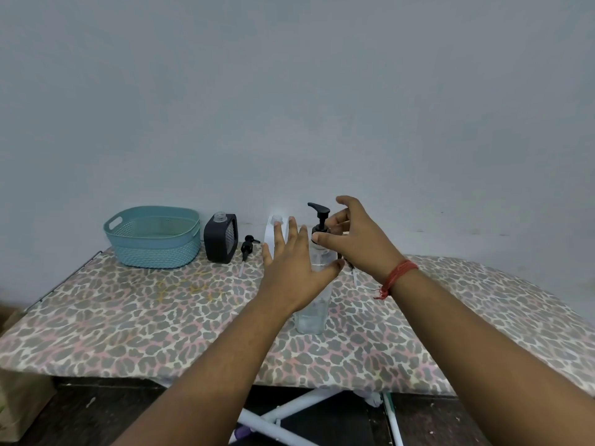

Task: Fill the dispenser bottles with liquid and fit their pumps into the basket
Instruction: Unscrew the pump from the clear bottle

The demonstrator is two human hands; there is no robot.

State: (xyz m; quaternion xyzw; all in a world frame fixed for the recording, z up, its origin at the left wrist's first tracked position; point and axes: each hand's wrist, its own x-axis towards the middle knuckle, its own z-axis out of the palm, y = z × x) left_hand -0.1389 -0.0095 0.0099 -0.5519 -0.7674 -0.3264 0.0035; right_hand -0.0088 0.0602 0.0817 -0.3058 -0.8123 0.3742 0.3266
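While upright, clear bottle (314, 304) | pump (319, 217) spout left

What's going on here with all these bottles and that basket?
A person is fitting a black pump top onto a clear square bottle standing on a leopard-print padded board. The right hand curls its fingers round the pump's collar, while the left hand is spread open against the bottle's side. Further back stand a black square bottle and a white bottle, both uncapped, with a loose black pump lying between them. The teal plastic basket holds no bottles.
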